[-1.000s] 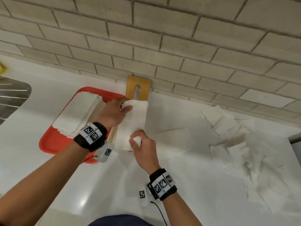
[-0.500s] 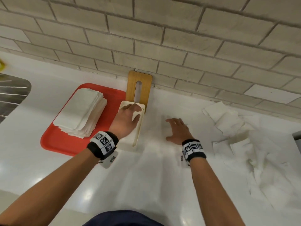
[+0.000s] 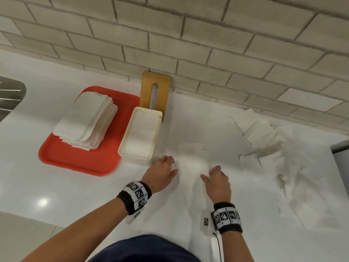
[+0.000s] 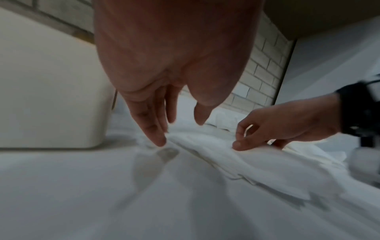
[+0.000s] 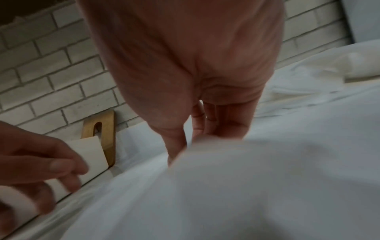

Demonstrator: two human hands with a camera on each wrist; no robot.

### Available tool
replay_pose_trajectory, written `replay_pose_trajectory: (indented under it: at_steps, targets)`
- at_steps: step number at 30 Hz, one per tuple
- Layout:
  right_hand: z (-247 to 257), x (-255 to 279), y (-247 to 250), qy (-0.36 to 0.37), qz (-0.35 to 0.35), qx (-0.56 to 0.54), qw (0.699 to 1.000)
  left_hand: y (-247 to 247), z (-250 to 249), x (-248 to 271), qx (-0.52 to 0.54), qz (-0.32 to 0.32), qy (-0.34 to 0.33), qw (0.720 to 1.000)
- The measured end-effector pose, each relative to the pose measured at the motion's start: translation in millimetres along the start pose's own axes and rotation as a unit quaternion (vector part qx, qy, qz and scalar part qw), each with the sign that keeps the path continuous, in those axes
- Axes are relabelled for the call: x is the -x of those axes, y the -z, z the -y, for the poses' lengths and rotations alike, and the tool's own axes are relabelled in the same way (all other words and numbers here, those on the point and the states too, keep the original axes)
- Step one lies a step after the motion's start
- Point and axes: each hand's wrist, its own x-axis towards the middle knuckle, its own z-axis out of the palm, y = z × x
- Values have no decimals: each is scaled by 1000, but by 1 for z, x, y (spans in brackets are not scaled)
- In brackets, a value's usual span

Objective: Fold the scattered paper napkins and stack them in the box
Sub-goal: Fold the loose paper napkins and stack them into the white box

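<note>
While both forearms reach in from the near edge of the white counter [image 3: 66, 186], the left hand [image 3: 160, 174] and right hand [image 3: 219, 184] sit close together on a single unfolded napkin [image 3: 192, 157] lying flat just right of the box [image 3: 139, 135]. In the left wrist view the left hand's fingers [image 4: 152, 129] point down, loosely extended, their tips at the napkin's near left edge; whether they pinch the paper cannot be told. The right hand's thumb and forefinger [image 4: 240, 144] are curled onto the napkin's near right edge, pinching up a fold of it. Just beyond the left hand, the cream box lies open with folded napkins flat inside. To its left, a red tray [image 3: 79, 161] carries a tall stack of folded napkins [image 3: 86, 120]. Behind the box a wooden lid [image 3: 155, 91] with a slot leans upright against the brick wall [image 3: 188, 35]. Off to the right, a loose heap of scattered napkins [image 3: 273, 157] spreads from the wall toward the near side.
</note>
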Motion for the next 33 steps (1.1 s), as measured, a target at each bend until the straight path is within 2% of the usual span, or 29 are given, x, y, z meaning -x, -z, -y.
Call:
replay_pose_trajectory:
  at_steps: [3, 5, 9, 15, 18, 20, 21, 25, 27, 29, 33]
  targets:
    - [-12, 14, 1, -16, 12, -93, 995, -13, -12, -20, -29, 14, 34, 999]
    - [-12, 22, 6, -2, 22, -141, 990, -18, -17, -33, -56, 30, 57, 996]
    - [-12, 32, 25, 66, -15, -166, 984, -21, -16, -47, 10, 43, 78, 996]
    - [-11, 32, 43, 43, -35, -251, 966, -23, -14, -49, 66, 26, 73, 995]
    - [-6, 29, 38, 18, -26, -351, 936, -22, -18, -47, 160, 5, 91, 983]
    - [-3, 27, 28, 6, 31, -420, 907, -23, -19, -47, 229, -16, 119, 966]
    - [-3, 25, 20, 5, 52, -427, 903, -24, -18, -48, 249, -27, 137, 958]
    - [3, 17, -4, -33, 48, -284, 957, -27, -19, -50, 297, -42, 170, 939]
    - [8, 15, -10, -25, 51, -213, 975, -28, -22, -51, 317, -52, 173, 931]
    - [14, 13, -12, -15, 39, -190, 981, -29, -24, -52, 310, -52, 178, 932]
    - [22, 12, -14, -23, 12, -192, 981, -31, -29, -50, 235, -29, 140, 961]
